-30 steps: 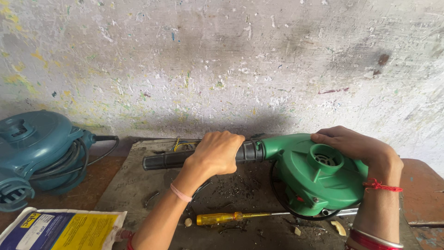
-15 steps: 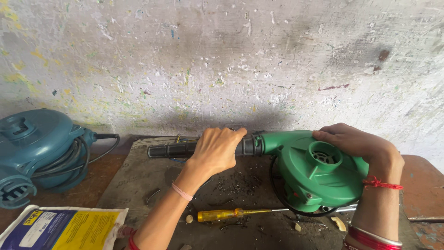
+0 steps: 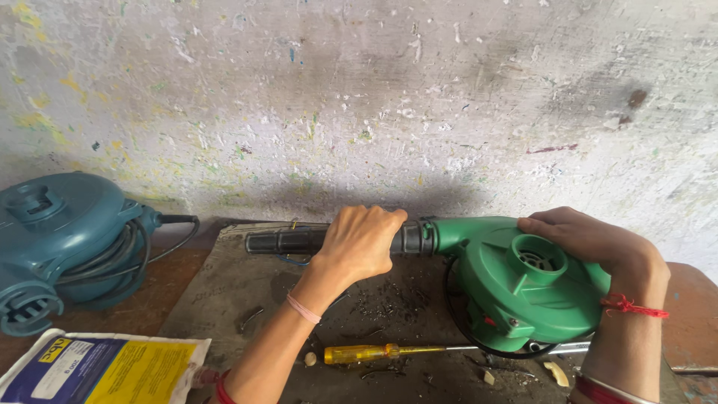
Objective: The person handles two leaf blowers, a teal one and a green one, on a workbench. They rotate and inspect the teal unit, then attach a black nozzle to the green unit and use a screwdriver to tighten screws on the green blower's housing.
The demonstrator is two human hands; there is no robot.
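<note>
Nearest the camera, at the lower left, a blue and yellow packet (image 3: 105, 370) lies on the bench, and a yellow-handled screwdriver (image 3: 374, 352) rests on the grey mat (image 3: 224, 288) among scattered grit. Just beyond it, the left hand (image 3: 359, 243) is wrapped closed around the black nozzle (image 3: 288, 241) of a green blower (image 3: 516, 288), which sits on the mat with its nozzle pointing left. On the right, the right hand (image 3: 591, 239) lies over the blower's round housing, fingers curved against it and pressing down. Farther left, a teal blower (image 3: 63, 239) with its coiled cord stands by the speckled wall (image 3: 359, 97).
</note>
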